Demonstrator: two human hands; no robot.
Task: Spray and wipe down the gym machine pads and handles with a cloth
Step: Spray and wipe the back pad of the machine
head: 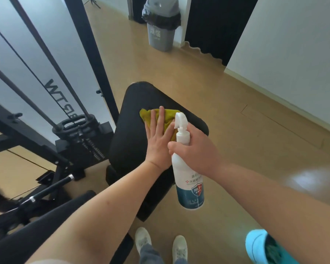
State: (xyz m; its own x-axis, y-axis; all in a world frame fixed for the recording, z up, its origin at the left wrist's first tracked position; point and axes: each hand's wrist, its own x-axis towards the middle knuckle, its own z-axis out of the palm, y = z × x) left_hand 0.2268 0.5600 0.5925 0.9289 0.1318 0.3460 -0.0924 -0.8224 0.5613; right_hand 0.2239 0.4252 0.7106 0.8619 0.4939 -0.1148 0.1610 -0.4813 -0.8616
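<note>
White "99.9%" bottle (187,174) gripped in R hand (197,149); L hand (157,138) flat on cloth (169,115).

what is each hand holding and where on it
The right hand grips the spray bottle at its neck. The left hand holds nothing, pressing flat on the cloth.

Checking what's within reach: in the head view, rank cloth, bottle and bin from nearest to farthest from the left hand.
1. Cloth, pressed under the left hand on the pad.
2. Bottle, just to its right, held by the right hand.
3. Bin, far across the floor.
</note>
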